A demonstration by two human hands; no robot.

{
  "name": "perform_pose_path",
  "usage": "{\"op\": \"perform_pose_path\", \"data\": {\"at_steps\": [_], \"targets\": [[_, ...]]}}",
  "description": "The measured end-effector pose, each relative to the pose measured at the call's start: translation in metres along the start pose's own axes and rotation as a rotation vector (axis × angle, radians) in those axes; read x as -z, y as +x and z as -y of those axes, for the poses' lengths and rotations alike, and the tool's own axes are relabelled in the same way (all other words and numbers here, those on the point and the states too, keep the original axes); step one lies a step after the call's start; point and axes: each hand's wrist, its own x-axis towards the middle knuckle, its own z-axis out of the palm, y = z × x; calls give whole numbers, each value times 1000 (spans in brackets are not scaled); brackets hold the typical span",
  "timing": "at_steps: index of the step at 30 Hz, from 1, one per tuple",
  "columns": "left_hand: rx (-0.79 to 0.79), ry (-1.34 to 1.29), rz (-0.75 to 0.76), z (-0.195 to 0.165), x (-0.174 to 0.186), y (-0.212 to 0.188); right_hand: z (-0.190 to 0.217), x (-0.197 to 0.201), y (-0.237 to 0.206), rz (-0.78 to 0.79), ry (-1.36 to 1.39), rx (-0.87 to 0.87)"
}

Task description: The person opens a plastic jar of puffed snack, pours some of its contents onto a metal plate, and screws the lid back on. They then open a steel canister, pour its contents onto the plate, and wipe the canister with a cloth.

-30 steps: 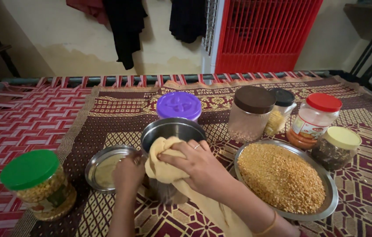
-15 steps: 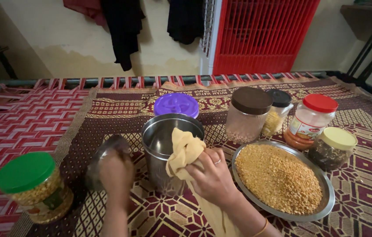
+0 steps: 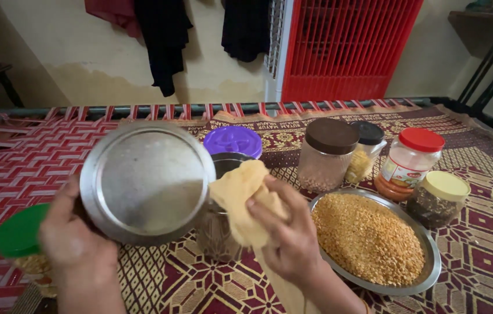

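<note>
Both hands grip: left hand (image 3: 75, 247) holds the steel lid (image 3: 147, 181) tilted up; right hand (image 3: 284, 232), just right of the lid, probably bunches the yellow cloth (image 3: 240, 197).

Left hand (image 3: 77, 244) raised, grip closed; right hand (image 3: 284, 232) fingers curled, grip clenched.

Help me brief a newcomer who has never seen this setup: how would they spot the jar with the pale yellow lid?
Start at the big round steel plate heaped with yellow lentils on the patterned mat. Just past its far right rim stands a short jar of dark contents, beside the taller red-lidded jar. It alone has a pale yellow lid.
</note>
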Motion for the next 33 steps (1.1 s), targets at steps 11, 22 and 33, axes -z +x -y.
{"op": "perform_pose_path", "data": {"at_steps": [11,22,33], "targets": [[561,16,193,127,-44,-32,37,13,19,325,-161,267],[334,-52,-66,119,-55,-42,-24,0,-3,6,-174,-168],[504,250,199,130,-70,-71,18,16,13,154,-290,167]]}}
